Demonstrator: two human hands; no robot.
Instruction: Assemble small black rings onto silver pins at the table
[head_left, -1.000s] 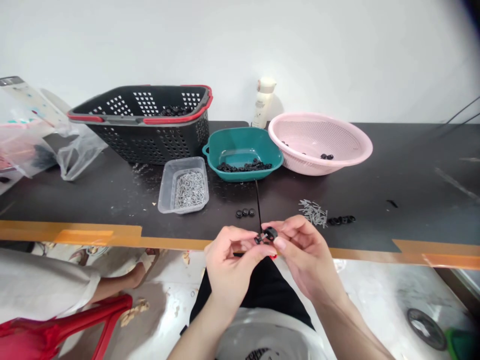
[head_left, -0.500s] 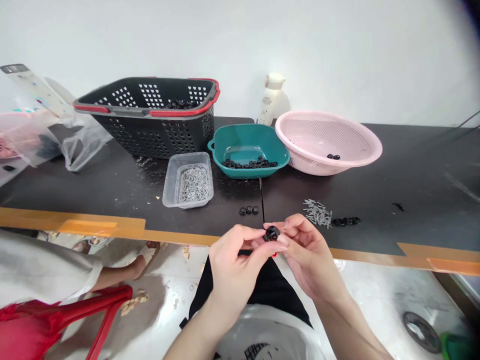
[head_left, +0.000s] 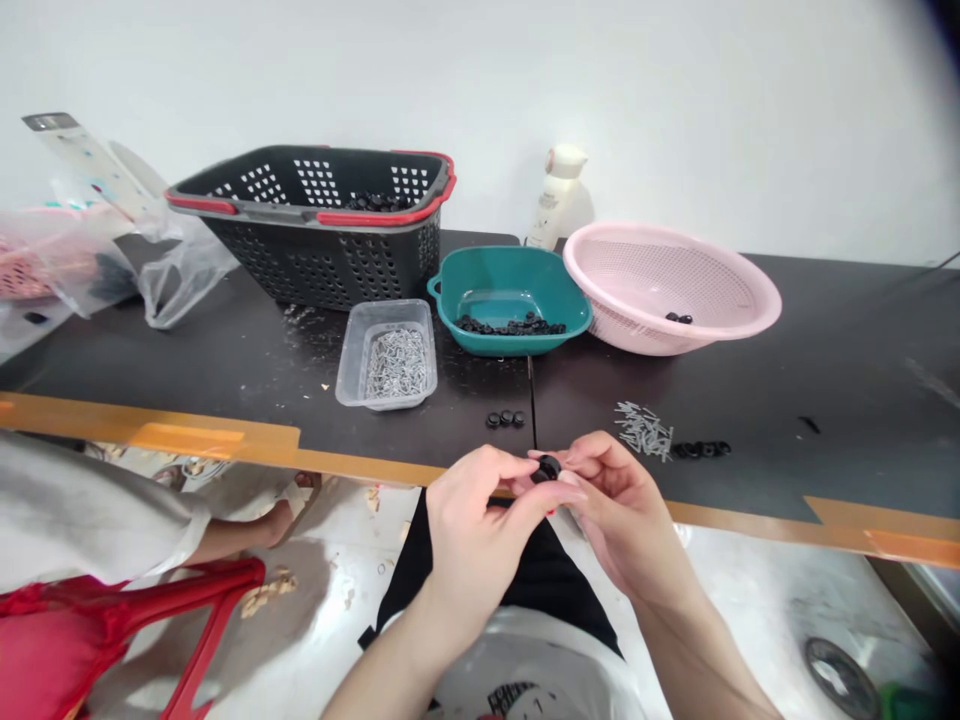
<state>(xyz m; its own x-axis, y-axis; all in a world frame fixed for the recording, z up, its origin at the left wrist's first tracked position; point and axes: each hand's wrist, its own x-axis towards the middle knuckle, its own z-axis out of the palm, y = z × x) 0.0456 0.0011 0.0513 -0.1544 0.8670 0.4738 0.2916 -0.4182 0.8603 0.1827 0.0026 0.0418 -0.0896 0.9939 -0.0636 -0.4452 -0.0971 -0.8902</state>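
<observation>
A small round black plastic part (head_left: pixel 547 468) is pinched between my two hands, just above the table's front edge. My left hand (head_left: pixel 484 510) grips it with thumb and index finger from the left. From the right, the thumb and fingers of my right hand (head_left: pixel 607 505) close on the same part. Its underside is hidden by my fingers. Three black round parts (head_left: pixel 506 419) stand in a row on the table beyond my left hand. Past my right hand lie a loose pile of metal pins (head_left: pixel 643 430) and another short row of black round parts (head_left: pixel 701 450).
Along the back stand a black basket (head_left: pixel 322 260), a teal basin (head_left: pixel 517 345) with black parts, a pink colander (head_left: pixel 660 335) and a white bottle (head_left: pixel 555 195). A clear tub (head_left: pixel 347 370) of pins is nearer. A person's leg (head_left: pixel 240 540) and a red chair (head_left: pixel 187 610) are at left.
The whole view has shifted slightly, so the table's things appear a little further right. Both hands keep hold of the black part, which looks slightly turned.
</observation>
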